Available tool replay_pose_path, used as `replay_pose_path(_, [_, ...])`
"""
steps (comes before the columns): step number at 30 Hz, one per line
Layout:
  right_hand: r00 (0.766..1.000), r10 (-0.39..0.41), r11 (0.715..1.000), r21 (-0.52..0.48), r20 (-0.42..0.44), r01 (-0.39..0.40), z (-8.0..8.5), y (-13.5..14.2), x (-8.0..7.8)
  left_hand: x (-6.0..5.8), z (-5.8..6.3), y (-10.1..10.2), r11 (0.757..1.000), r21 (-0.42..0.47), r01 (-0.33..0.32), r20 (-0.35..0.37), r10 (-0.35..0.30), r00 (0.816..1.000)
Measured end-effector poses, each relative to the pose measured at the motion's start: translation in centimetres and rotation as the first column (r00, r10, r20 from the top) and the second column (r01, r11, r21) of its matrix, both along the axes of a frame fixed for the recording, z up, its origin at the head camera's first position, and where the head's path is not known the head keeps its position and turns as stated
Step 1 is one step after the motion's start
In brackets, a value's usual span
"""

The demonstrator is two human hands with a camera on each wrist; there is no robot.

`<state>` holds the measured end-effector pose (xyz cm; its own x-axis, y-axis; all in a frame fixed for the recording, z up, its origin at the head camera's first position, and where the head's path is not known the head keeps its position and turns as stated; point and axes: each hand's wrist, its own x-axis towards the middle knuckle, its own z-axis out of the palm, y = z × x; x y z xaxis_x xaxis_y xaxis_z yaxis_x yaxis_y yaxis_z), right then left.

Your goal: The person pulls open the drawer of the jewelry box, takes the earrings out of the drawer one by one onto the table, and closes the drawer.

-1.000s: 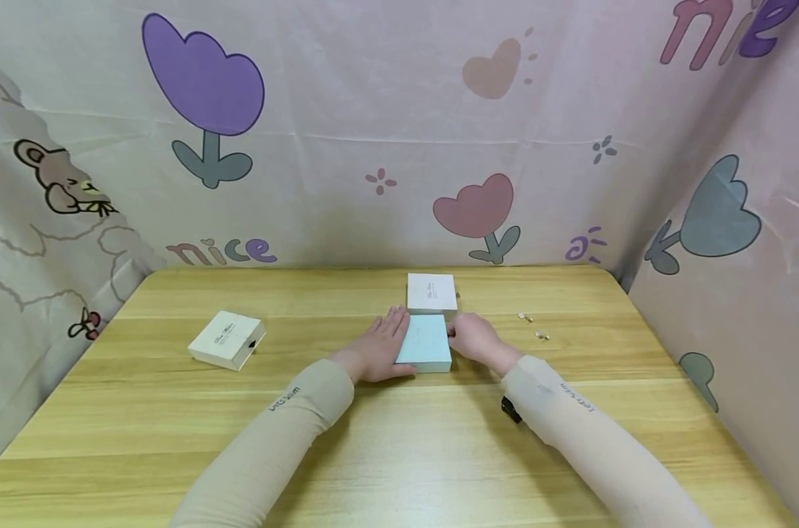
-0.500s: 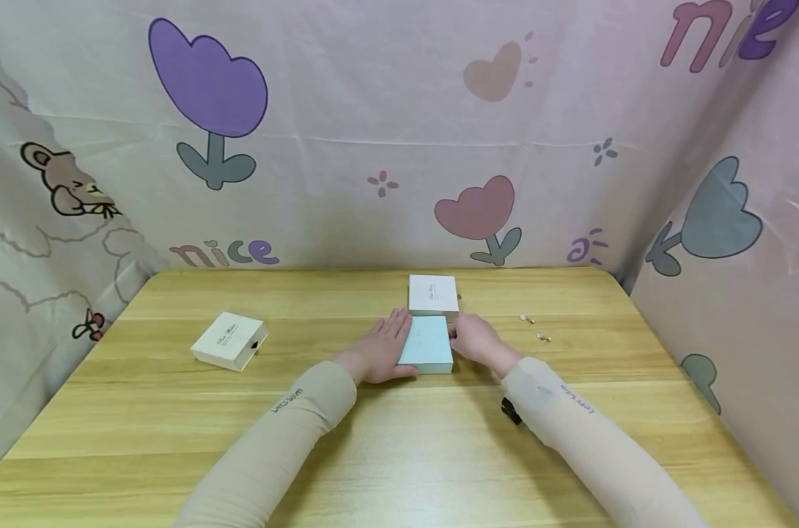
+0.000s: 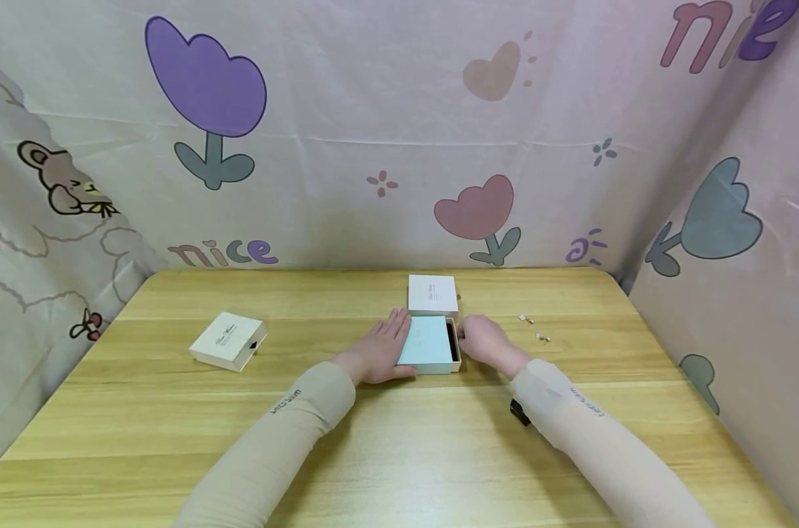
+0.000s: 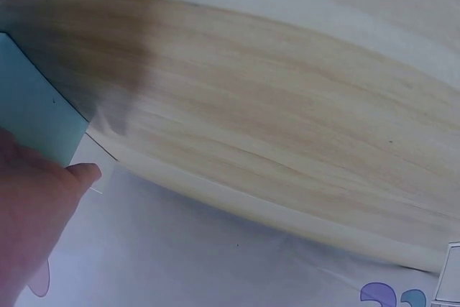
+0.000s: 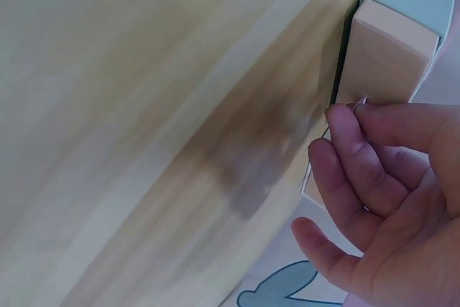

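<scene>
A pale blue drawer-style gift box [image 3: 424, 341] lies flat near the middle of the table. Its cream inner drawer [image 5: 384, 52] sticks out a little on the right side, showing a dark interior. My left hand [image 3: 375, 350] rests along the box's left side with straight fingers, thumb at the near edge. At the drawer's front face, thumb and fingertips of my right hand [image 3: 485, 341] pinch a small pull tab [image 5: 361, 101], mostly hidden by the fingers. In the left wrist view, a corner of the blue box [image 4: 36, 109] shows beyond the left hand.
Directly behind the blue box is a white box [image 3: 432, 292] with printed lettering. Another white box [image 3: 228, 339], with a dark tab, lies at the left. Two small jewellery-like pieces, one farther back [image 3: 527, 319] and one nearer [image 3: 542, 337], lie right of the right hand.
My right hand has moved slightly right, and the inner drawer has slid partly out of the blue box with it. The left hand has stayed in place against the box.
</scene>
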<state>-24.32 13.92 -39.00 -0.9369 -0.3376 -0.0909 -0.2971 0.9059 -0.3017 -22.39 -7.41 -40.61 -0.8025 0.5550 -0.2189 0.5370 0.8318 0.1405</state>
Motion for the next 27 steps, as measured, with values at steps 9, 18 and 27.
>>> replay_pose_path(9, [0.999,-0.025,1.0,-0.008,0.03,0.025,0.1,0.6,0.0,-0.1,0.0,0.0,1.0,0.013,0.001,0.005,-0.001,1.0])
replay_pose_path(18, [0.999,-0.031,0.999,0.016,0.015,0.031,0.2,1.5,0.2,0.3,0.5,0.0,1.0,0.006,-0.006,0.002,0.006,1.0])
replay_pose_path(27, [1.0,-0.031,0.999,0.032,0.002,0.031,0.1,2.1,0.1,-0.1,-0.1,-0.1,1.0,0.017,-0.003,0.01,0.003,1.0])
